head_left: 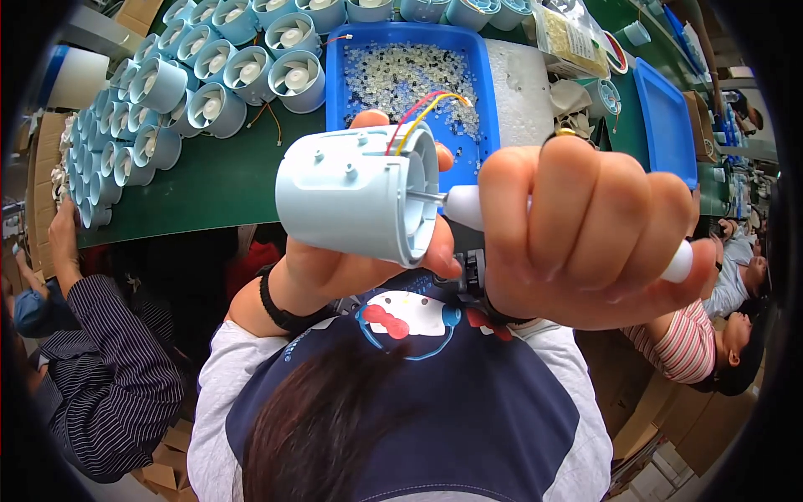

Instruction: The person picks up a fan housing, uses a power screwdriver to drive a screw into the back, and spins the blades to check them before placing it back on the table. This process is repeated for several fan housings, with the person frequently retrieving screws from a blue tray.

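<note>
Loosely, small pieces strew the tray behind the housing

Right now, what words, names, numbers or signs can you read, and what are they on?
None that I can read clearly.
Navy shirt: small blue lettering near the cartoon print, too small and blurred to read.
Plastic bag: any printing is too small to read.
Light-blue fan housing in the left hand: no lettering that I can make out.
</note>
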